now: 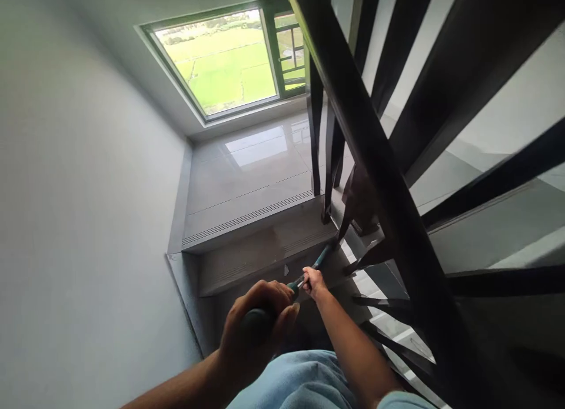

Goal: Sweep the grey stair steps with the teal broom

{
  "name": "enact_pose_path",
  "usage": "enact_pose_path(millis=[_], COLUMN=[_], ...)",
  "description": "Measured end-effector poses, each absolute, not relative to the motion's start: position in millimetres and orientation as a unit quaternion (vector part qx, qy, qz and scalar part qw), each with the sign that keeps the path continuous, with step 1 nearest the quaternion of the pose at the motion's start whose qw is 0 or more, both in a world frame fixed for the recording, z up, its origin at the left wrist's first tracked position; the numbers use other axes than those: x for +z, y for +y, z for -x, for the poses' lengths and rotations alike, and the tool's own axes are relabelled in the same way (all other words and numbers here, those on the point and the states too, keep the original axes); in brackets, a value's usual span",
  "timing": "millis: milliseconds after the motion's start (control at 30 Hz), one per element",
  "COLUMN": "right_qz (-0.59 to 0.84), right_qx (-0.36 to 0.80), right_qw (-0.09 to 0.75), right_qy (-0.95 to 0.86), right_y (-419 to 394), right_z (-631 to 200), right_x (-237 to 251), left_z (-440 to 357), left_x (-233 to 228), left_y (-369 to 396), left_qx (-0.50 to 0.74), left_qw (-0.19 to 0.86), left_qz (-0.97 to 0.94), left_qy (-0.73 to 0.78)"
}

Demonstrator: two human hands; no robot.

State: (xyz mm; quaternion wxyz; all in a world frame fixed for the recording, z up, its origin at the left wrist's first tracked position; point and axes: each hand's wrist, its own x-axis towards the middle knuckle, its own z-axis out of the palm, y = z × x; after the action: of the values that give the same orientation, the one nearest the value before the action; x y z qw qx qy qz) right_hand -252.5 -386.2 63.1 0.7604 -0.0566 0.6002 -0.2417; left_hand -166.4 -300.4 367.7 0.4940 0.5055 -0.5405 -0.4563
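Observation:
A long pole [323, 256] with dark teal sections and a bare metal stretch slants down from me towards the foot of the stair railing. My left hand [241, 323] is wrapped round its thick dark top end, close to the camera. Lower down, my right hand [313, 282] grips the metal stretch with the fingers closed. The far end of the pole reaches a step beside the balusters, and what is fixed to it cannot be made out. A small pale scrap [286, 270] shows on the step near my right hand.
A dark handrail [375, 144] with balusters runs down the right side. Grey steps [265, 250] with grooved edges lead to a tiled landing [247, 179] below a window [220, 62]. A plain wall [88, 191] stands on the left.

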Motion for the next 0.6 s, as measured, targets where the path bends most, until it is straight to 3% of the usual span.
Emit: enact_pose_path(millis=[200, 433, 533, 600], right_qz=[0.079, 0.065, 0.056, 0.062], right_qx=[-0.154, -0.076, -0.099, -0.122], right_qw=[0.753, 0.79, 0.789, 0.769], right_qy=[0.635, 0.605, 0.604, 0.625], right_y=[-394.7, -324.0, -323.2, -335.0], right_z=[217.5, 148.5, 154.9, 170.4], right_x=[44.8, 61.5, 59.5, 51.8], left_z=[120.7, 63.2, 47.2, 43.1], left_x=[314.5, 356.5, 367.8, 356.5], left_y=[-284.8, -214.4, -205.0, -209.0], left_qx=[-0.345, -0.353, -0.327, -0.383], left_qw=[0.573, 0.616, 0.651, 0.646], left_qz=[-0.677, -0.644, -0.635, -0.627], left_qy=[-0.306, -0.286, -0.259, -0.208])
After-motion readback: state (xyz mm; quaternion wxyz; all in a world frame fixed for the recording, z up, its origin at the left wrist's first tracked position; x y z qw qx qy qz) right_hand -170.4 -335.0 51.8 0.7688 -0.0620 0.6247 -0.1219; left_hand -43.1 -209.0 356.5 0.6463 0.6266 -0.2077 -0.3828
